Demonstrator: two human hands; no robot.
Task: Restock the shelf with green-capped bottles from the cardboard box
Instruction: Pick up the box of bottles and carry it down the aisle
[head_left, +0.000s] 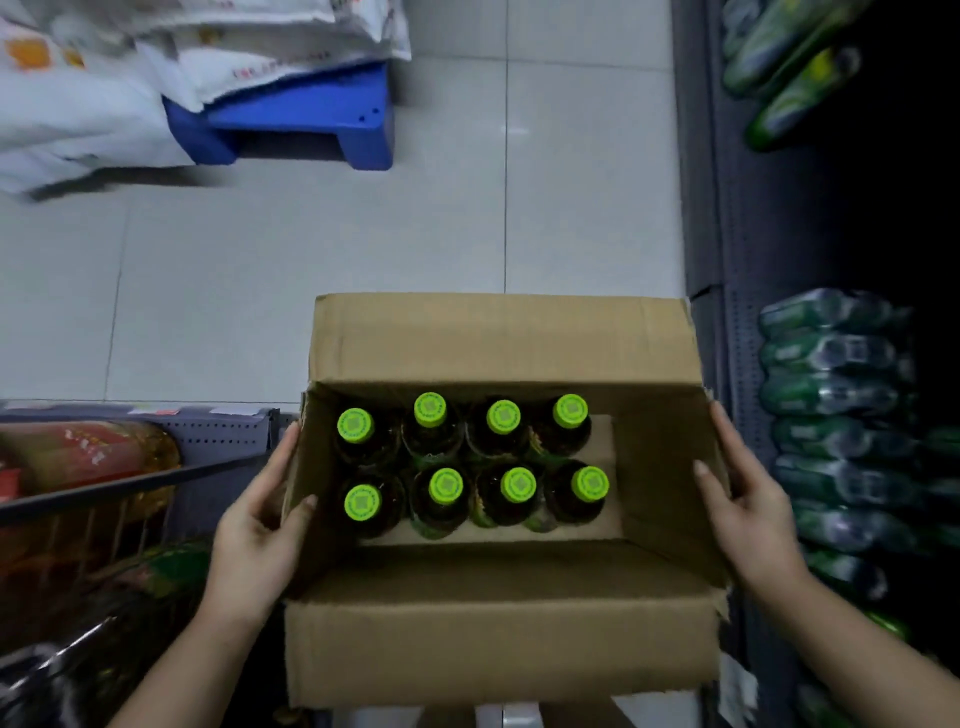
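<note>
An open cardboard box (498, 639) is held in front of me over the aisle floor. Inside stand several dark bottles with bright green caps (445, 486), in two rows toward the left; the right part of the box floor is bare. My left hand (260, 525) grips the box's left wall, thumb over the rim. My right hand (748, 499) grips the right wall the same way. The dark shelf (727, 364) on the right carries green bottles lying in stacks (831, 395).
A blue plastic stool (311, 124) with white sacks (78, 104) on and beside it stands at the far left on the pale tiled floor (363, 234). A lower shelf at the left holds large bottles of amber oil (88, 457).
</note>
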